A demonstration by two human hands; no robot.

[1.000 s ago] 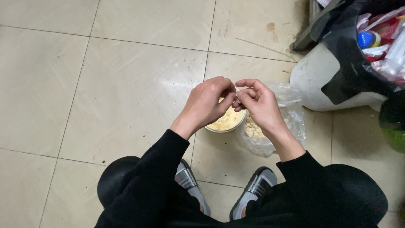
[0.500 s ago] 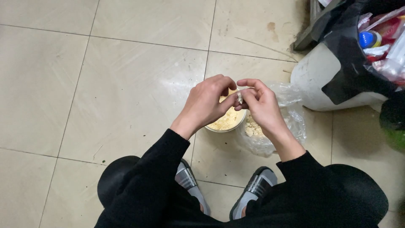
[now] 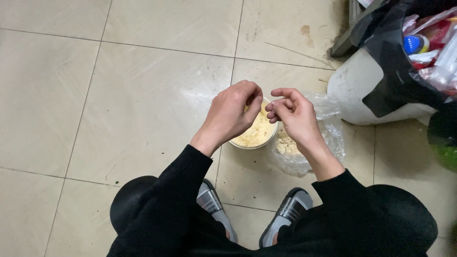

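The hands have come apart: a sec ago the fingertips of both were pressed together over the bowl, working some small piece betw. them, and now there's a clear gap. Left hand [image 3: 232, 113] sits at abt 9 o'clock of the white bowl [image 3: 254, 134], fingers curled in, thumb tucked against the forefinger; whether it pinches anything can't be told. Right hand [image 3: 291, 114] is at abt 3 o'clock of the bowl, forefinger stretched toward the left hand, the other fingers bent under with the thumb touching them; something small may sit in that pinch but it's too small to tell.

The bowl rests on the tiled floor [image 3: 143, 95] directly under the hands, at 12 o'clock from the grey sandals [image 3: 213, 202], and holds pale yellow peeled pieces. Just beside it at 3–4 o'clock lies a clear plastic bag [image 3: 304, 152] with more pale pieces inside. Judging by the split, the piece the hands worked on looks just pulled apart or let go above the bowl, so that piece seems finished.

At abt 2 o'clock stands a white bin [image 3: 366, 90] w/ a black liner, stuffed with packaging
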